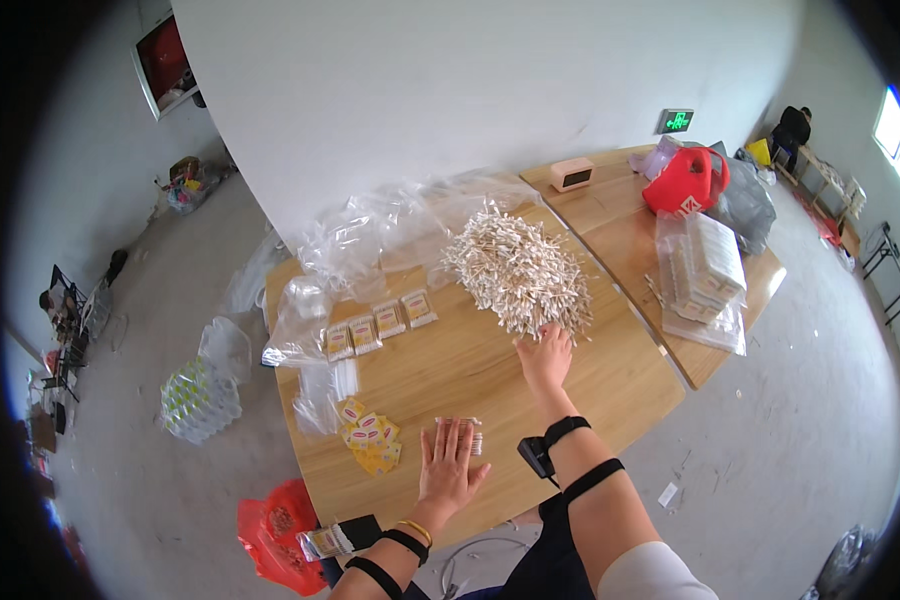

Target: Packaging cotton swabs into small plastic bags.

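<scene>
A big heap of cotton swabs (515, 262) lies on the wooden table, with white tips and thin pale sticks. My right hand (547, 360) is at its near edge, fingers bent down and closed on some swabs; their tips are partly hidden. Flat and with fingers stretched out, my left hand (452, 472) rests on a small row of cotton swabs (477, 440) near the table's front. Left of it is a loose stack of yellow and white cards (370, 437). Several filled packs of swabs (388, 318) stand in a row farther back.
Clear plastic bags (355, 235) cover the table's back left. On the adjoining table (620, 230) are a small pink clock (571, 175), a red bag (686, 182) and wrapped packs (708, 265). A red plastic bag (278, 530) hangs at the front left corner, beside another swab pack (327, 543).
</scene>
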A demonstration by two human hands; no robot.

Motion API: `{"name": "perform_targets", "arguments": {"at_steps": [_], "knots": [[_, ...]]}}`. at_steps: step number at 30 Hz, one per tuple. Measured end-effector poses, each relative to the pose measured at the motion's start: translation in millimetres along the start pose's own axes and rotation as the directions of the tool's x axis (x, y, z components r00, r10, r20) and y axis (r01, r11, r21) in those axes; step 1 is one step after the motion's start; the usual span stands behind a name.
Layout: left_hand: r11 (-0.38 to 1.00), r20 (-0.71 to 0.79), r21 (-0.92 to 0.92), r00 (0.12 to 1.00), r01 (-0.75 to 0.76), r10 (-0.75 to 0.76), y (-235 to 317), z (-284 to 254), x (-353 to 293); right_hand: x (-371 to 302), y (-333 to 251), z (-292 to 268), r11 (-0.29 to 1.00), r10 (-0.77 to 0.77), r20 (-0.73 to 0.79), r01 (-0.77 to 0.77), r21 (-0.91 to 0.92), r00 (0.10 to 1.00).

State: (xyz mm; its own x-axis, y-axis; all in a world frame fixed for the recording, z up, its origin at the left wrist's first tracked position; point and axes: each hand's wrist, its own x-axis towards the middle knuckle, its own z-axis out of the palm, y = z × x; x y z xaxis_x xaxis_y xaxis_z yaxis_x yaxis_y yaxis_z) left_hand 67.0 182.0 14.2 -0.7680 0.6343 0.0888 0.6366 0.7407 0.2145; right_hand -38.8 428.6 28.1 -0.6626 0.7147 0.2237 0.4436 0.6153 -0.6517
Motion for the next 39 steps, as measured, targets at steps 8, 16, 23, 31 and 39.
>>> {"name": "perform_targets", "arguments": {"at_steps": [8, 16, 23, 31, 39], "knots": [[0.998, -0.020, -0.063, 1.000, -0.003, 0.002, 1, -1, -3, 19, 3, 10, 0.973, 0.128, 0.041, -0.117, -0.201, 0.991], [0.999, -0.014, 0.039, 1.000, 0.019, -0.018, 1, -6, -2, -29, 31, -14, 0.987, -0.048, 0.301, 0.092, -0.134, 0.952], [0.997, -0.076, -0.078, 0.997, 0.008, -0.014, 0, -2, -5, -63, 29, -24, 0.959, -0.267, 0.354, 0.283, 0.007, 0.896], [0.992, -0.143, -0.118, 0.989, -0.042, 0.025, -1, 0, -5, -66, 13, -5, 0.962, -0.257, 0.243, 0.271, -0.026, 0.935], [0.990, -0.174, -0.140, 0.985, -0.029, 0.004, -3, -1, -5, -117, -23, 16, 0.902, -0.432, 0.413, 0.391, 0.184, 0.802]]}}
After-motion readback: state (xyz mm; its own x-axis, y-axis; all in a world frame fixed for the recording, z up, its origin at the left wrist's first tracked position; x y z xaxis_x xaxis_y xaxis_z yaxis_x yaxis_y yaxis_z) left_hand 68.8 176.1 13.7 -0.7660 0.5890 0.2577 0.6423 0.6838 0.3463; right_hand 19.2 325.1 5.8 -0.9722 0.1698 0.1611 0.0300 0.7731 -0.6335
